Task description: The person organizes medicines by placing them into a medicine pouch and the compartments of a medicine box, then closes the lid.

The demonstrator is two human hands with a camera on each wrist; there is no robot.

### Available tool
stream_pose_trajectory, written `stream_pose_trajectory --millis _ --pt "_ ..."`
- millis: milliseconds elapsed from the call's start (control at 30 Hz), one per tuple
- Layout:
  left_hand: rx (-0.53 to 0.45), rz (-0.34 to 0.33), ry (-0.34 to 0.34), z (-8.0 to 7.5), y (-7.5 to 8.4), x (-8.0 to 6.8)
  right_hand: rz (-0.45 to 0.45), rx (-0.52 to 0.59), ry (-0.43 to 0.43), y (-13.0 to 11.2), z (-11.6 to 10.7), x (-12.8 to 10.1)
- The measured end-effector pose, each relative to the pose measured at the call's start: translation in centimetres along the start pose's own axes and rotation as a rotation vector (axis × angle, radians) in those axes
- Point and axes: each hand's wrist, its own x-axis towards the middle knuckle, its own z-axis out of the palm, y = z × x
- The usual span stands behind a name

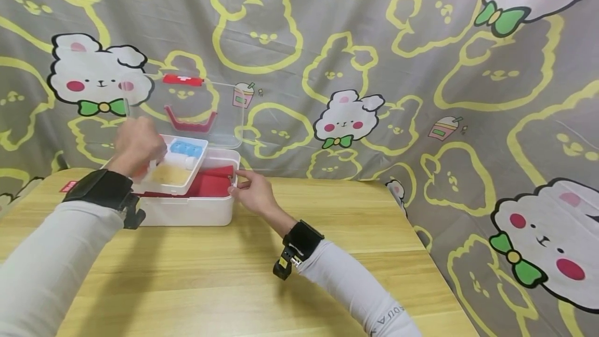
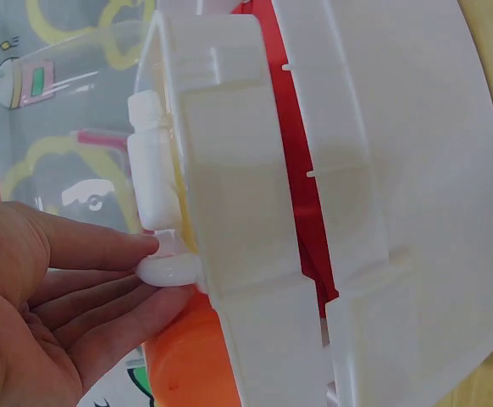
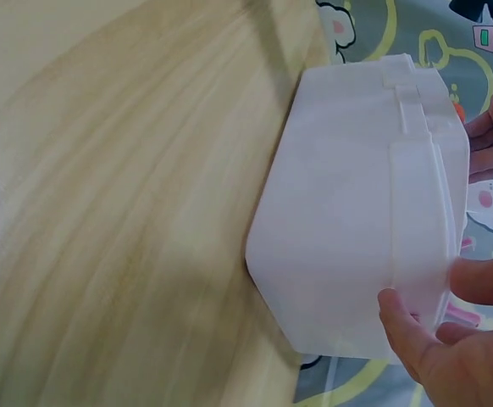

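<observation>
My left hand (image 1: pixel 139 142) pinches the white handle (image 2: pixel 170 270) of a white inner tray (image 1: pixel 174 189) between thumb and fingers. The tray sits tilted above a white first-aid box (image 1: pixel 187 212), overlapping its left part. In the tray lie blue packs (image 1: pixel 186 147), a small white bottle (image 2: pixel 152 182), something tan (image 1: pixel 170 175) and an orange item (image 2: pixel 191 356). My right hand (image 1: pixel 255 191) grips the box's right end at the rim, thumb over the edge and fingers outside. Red fabric (image 1: pixel 208 186) shows inside the box beneath the tray.
The box's clear lid (image 1: pixel 229 113) stands raised at the back, with a red latch (image 1: pixel 183 80) and a red carry handle (image 1: pixel 192 125). A red label (image 1: pixel 69 186) lies left of the box on the wooden table (image 1: pixel 281 285). A patterned curtain (image 1: pixel 290 66) hangs close behind.
</observation>
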Motion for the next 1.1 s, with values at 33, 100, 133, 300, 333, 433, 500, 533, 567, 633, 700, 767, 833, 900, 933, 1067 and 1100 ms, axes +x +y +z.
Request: stream_pose_trajectory --millis 33,100,133,300,333,433,500,533,567,633,700,767,833,900,933,1067,1100 --pt "-0.006 0.002 -0.002 0.0 -0.1 0.0 0.007 0.021 0.000 0.1 0.0 0.0" --pt "-0.020 0.011 -0.009 0.0 -0.2 -0.1 0.018 0.054 0.000 0.3 0.0 -0.1" --pt "-0.024 0.015 -0.011 0.1 -0.2 -0.1 0.024 0.066 0.000 0.3 0.0 -0.1" --pt "-0.027 0.055 -0.016 0.3 -0.1 -0.2 0.052 0.119 -0.005 0.4 -0.1 0.0" --pt "-0.021 0.065 -0.013 0.4 -0.1 -0.2 0.059 0.136 -0.007 0.4 -0.1 0.0" --pt "0.005 0.097 -0.004 0.6 -0.1 -0.3 0.074 0.173 -0.010 0.4 -0.1 0.0" --pt "0.012 0.106 -0.002 0.7 -0.2 -0.3 0.080 0.183 -0.011 0.4 -0.1 0.0" --pt "0.015 0.106 0.003 0.7 -0.2 -0.4 0.084 0.184 -0.010 0.4 -0.1 -0.1" --pt "0.011 0.104 0.003 0.7 -0.3 -0.4 0.086 0.183 -0.011 0.4 -0.1 -0.1" --pt "0.003 0.094 0.006 0.8 -0.5 -0.4 0.089 0.187 -0.009 0.3 -0.1 -0.1" --pt "-0.005 0.090 0.015 0.7 -0.8 -0.4 0.082 0.181 -0.010 0.2 0.0 -0.1" --pt "-0.009 0.085 0.017 0.7 -1.1 -0.4 0.077 0.179 -0.009 0.2 0.0 -0.1" --pt "-0.024 0.076 0.013 0.6 -1.4 -0.4 0.070 0.174 -0.008 0.1 0.1 -0.1" --pt "-0.028 0.061 0.009 0.5 -1.6 -0.5 0.070 0.172 -0.009 0.0 0.1 -0.1" --pt "-0.028 0.054 0.008 0.4 -1.6 -0.5 0.073 0.171 -0.008 -0.1 0.2 -0.1" --pt "-0.007 0.033 0.008 0.4 -1.5 -0.5 0.083 0.167 -0.006 -0.1 0.2 -0.1" --pt "-0.005 0.030 0.005 0.3 -1.5 -0.4 0.084 0.166 -0.006 -0.1 0.2 -0.1"
